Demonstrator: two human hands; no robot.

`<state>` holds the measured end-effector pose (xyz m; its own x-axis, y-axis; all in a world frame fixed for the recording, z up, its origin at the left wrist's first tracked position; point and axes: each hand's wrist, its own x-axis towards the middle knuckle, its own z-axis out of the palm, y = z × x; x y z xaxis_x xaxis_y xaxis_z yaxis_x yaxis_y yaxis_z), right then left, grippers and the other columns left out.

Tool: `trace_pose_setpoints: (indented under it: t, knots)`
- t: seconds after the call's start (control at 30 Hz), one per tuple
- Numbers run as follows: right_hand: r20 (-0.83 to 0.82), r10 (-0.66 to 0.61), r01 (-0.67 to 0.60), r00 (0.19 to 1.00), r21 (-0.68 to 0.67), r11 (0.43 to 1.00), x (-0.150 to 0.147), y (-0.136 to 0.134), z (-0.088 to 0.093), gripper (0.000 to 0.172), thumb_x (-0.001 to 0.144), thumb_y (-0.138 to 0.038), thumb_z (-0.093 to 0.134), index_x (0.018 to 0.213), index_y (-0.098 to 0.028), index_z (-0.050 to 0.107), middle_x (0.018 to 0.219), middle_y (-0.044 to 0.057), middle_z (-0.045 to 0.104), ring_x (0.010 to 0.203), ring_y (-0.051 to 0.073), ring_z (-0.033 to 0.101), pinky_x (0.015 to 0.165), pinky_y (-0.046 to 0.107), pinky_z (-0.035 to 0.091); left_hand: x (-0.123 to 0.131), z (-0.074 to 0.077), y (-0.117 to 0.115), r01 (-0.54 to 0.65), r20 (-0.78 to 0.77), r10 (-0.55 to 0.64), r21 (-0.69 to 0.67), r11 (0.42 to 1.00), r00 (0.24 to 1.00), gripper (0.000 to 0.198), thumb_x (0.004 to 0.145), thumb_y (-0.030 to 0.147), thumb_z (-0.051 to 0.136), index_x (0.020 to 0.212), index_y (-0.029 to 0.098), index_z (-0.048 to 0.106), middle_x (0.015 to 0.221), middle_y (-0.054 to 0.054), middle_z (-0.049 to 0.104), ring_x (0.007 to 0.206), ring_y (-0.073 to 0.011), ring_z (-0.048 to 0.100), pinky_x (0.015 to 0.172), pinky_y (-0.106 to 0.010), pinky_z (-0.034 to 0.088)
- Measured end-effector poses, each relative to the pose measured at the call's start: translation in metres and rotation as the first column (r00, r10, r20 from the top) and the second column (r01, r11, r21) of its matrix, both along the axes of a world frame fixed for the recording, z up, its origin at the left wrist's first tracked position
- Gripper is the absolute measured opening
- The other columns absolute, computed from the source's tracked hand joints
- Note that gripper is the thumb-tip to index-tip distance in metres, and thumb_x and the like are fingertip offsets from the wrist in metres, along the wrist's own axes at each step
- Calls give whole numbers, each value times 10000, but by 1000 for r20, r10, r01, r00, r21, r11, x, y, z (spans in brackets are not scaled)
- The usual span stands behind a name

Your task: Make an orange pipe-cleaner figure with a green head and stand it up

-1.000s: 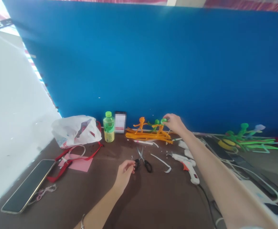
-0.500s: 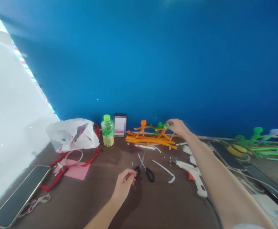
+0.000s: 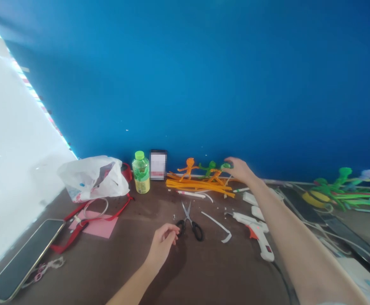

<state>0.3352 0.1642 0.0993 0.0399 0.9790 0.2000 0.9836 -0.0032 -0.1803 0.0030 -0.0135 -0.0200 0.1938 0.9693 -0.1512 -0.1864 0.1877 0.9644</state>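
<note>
My right hand (image 3: 237, 169) reaches to the back of the table, its fingers closed round a small green figure (image 3: 226, 166) beside the orange figures. An orange figure (image 3: 189, 166) and a green one (image 3: 211, 167) stand by the wall, behind a bundle of orange strips (image 3: 197, 184). My left hand (image 3: 164, 239) rests low at the centre, its fingers curled together beside the black handles of the open scissors (image 3: 188, 220); whether it pinches anything is too small to tell.
A white glue gun (image 3: 257, 233) and a bent white strip (image 3: 218, 225) lie right of the scissors. Further left are a bottle (image 3: 141, 173), a plastic bag (image 3: 92, 178), pink paper (image 3: 100, 226) and a phone (image 3: 24, 259). More green figures (image 3: 343, 180) are at the right.
The view has shifted slightly. My right hand has moved a little to the right with the green figure, away from the orange one. My left hand stays beside the scissors.
</note>
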Motion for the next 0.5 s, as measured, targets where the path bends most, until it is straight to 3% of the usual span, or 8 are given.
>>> trace_pose_setpoints:
  t: [0.17, 0.27, 0.33, 0.43, 0.5]
  knots:
    - [-26, -39, 40, 999, 29, 999, 3, -3, -8, 405, 666, -250, 574, 1059, -150, 565, 1033, 122, 607, 974, 268, 550, 776, 353, 451, -1, 2, 0, -1, -18, 2, 11, 1000, 1000, 185, 685, 303, 573, 720, 131, 631, 623, -21, 575, 526, -88, 494, 506, -207, 381]
    - [-124, -105, 128, 987, 192, 973, -5, -10, 1, 460, 663, -255, 578, 1103, -128, 530, 1069, 157, 570, 951, 275, 548, 770, 380, 445, -1, 2, 1, -3, -9, 3, 5, 1000, 1000, 192, 680, 309, 578, 725, 130, 628, 636, -25, 579, 530, -89, 496, 503, -208, 379]
    - [-283, -121, 222, 952, 361, 906, -19, -19, 15, 384, 716, -294, 534, 1064, -131, 541, 1010, 144, 587, 855, 239, 574, 742, 377, 452, 0, 2, 1, -8, 9, 8, 6, 1000, 1000, 198, 677, 316, 582, 727, 129, 624, 653, -29, 584, 538, -90, 499, 507, -209, 380]
    - [-464, -2, 288, 886, 546, 787, -56, -46, 34, 250, 796, -326, 448, 927, -155, 575, 851, 86, 627, 769, 191, 580, 718, 347, 463, 1, 2, 1, -6, 24, 6, -3, 1000, 1000, 198, 679, 316, 577, 735, 129, 611, 642, -21, 572, 521, -82, 484, 493, -204, 362]
    - [-451, 111, 180, 885, 552, 814, -89, -75, 31, 222, 801, -353, 468, 824, -168, 589, 776, 59, 632, 720, 179, 579, 680, 332, 475, 1, 3, 0, -17, 21, 17, -13, 1000, 1000, 202, 696, 319, 558, 761, 132, 595, 625, -9, 555, 483, -69, 449, 461, -196, 329]
